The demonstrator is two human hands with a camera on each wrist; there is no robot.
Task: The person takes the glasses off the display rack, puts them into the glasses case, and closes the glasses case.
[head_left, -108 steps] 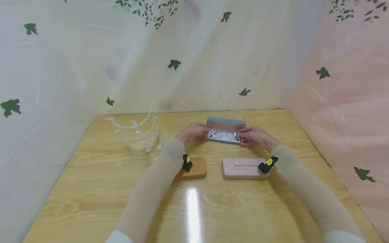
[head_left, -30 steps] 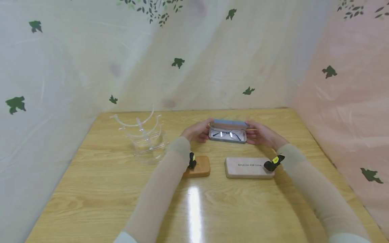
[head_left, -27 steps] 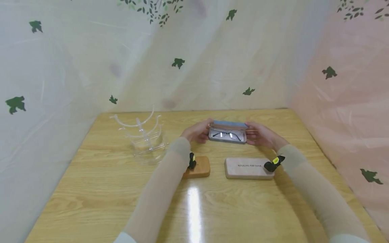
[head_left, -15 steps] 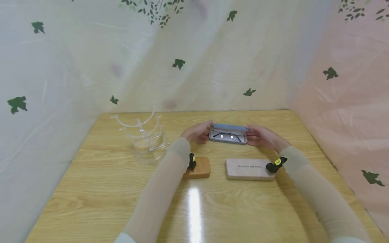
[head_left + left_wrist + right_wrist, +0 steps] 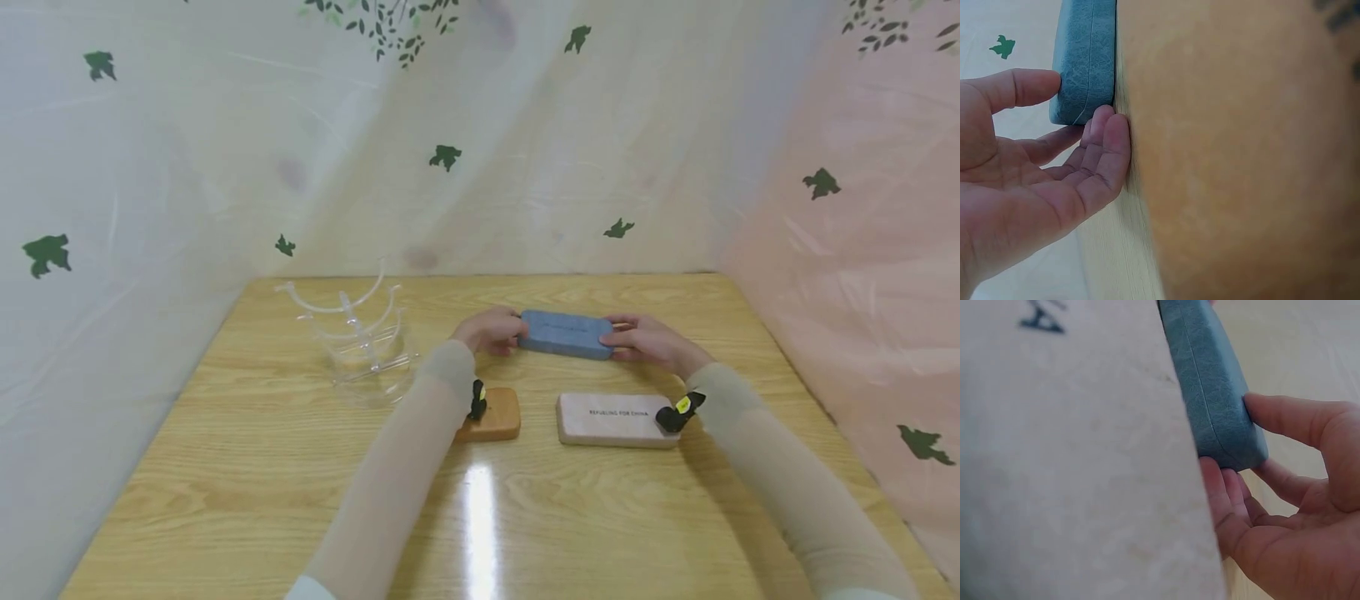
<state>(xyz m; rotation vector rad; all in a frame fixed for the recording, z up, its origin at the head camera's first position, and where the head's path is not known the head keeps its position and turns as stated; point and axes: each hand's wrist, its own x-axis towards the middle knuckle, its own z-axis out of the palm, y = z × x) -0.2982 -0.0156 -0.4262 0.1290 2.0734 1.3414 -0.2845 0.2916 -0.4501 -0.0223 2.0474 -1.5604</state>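
A blue glasses case (image 5: 566, 333), lid down, lies at the back of the table; the glasses inside are hidden. My left hand (image 5: 491, 329) grips its left end. In the left wrist view the thumb (image 5: 1038, 87) presses the lid while curled fingers (image 5: 1107, 147) touch the case's end at the tabletop. At the right end, my right hand (image 5: 648, 342) holds the case the same way. The right wrist view has the thumb (image 5: 1285, 415) on the lid and the fingers bent under the end.
An orange-brown case (image 5: 495, 417) lies under my left wrist, partly covered. A pale pink case (image 5: 611, 419) with printed lettering lies by my right wrist. A clear tiered display stand (image 5: 363, 342) is on the left of the wooden table (image 5: 225, 467).
The blue case's lid has swung down over the glasses and is now closed. Both hands stay at its ends, with the thumbs now over the top.
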